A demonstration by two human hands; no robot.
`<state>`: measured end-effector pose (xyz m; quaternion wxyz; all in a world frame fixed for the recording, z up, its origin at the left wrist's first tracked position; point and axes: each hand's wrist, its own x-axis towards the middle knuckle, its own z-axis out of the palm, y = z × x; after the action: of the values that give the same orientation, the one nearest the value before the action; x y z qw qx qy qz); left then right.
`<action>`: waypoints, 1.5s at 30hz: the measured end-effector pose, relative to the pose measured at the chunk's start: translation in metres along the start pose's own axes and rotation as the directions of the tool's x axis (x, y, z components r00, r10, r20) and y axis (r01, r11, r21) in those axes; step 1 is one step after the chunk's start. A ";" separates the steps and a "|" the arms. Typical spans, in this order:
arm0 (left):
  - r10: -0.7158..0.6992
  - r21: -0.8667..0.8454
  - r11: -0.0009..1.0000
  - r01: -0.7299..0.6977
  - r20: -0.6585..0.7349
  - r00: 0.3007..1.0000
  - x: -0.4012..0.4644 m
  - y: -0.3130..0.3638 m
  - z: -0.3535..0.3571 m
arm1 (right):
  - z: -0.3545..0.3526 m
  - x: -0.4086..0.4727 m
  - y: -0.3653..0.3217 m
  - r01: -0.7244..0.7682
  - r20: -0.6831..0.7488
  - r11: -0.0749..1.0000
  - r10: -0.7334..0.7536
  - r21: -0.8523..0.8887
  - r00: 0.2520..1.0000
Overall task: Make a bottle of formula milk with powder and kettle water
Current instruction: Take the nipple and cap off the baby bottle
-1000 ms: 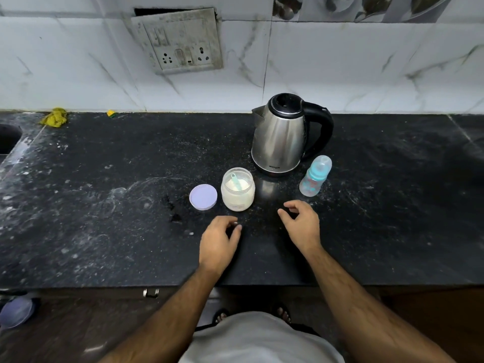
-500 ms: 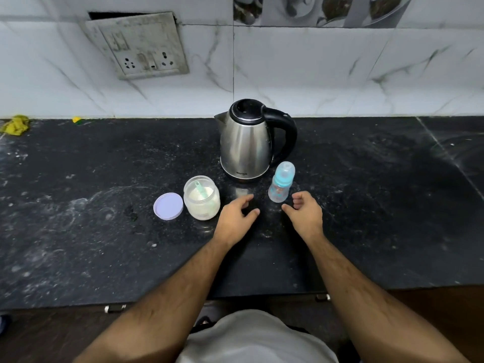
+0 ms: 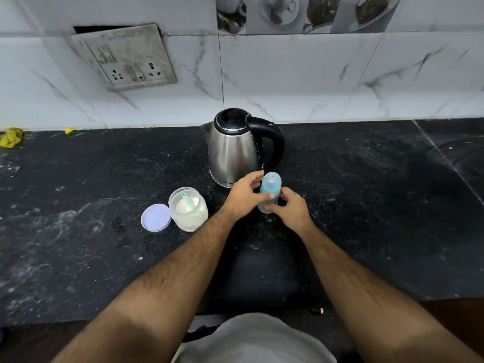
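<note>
A small clear baby bottle with a blue collar and a cap stands upright on the black counter, just in front of a steel kettle with a black lid and handle. My left hand wraps the bottle from the left, thumb across its body. My right hand grips its lower part from the right. An open jar of white powder with a teal scoop inside sits to the left, its lilac lid lying flat beside it.
The black stone counter stretches wide on both sides, dusted with white specks. A tiled wall with a grimy socket plate rises behind. A yellow cloth lies at the far left, against the wall.
Both hands moved forward from the counter and closed around the baby bottle. The view shifted, so everything sits closer to the middle.
</note>
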<state>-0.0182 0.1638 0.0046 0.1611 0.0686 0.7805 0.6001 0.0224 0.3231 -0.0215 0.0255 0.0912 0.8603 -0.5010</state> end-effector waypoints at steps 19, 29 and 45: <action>0.030 -0.209 0.978 0.001 0.143 0.989 -0.037 0.007 -0.033 | 0.031 -0.067 -0.022 -0.028 0.086 0.947 0.001 0.321 0.996; 0.051 -0.262 0.964 -0.053 -0.012 0.999 -0.054 -0.002 -0.027 | 0.055 -0.085 -0.030 0.009 -0.160 0.985 0.019 0.173 0.987; 0.015 -0.328 0.941 -0.083 -0.203 0.979 -0.055 0.017 0.002 | 0.016 -0.083 -0.002 -0.034 -0.118 0.998 0.040 0.060 0.992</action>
<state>0.0322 0.1541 0.0301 0.0772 0.0000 0.6773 0.7317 0.1025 0.2980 -0.0166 -0.0191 0.1374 0.8436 -0.5187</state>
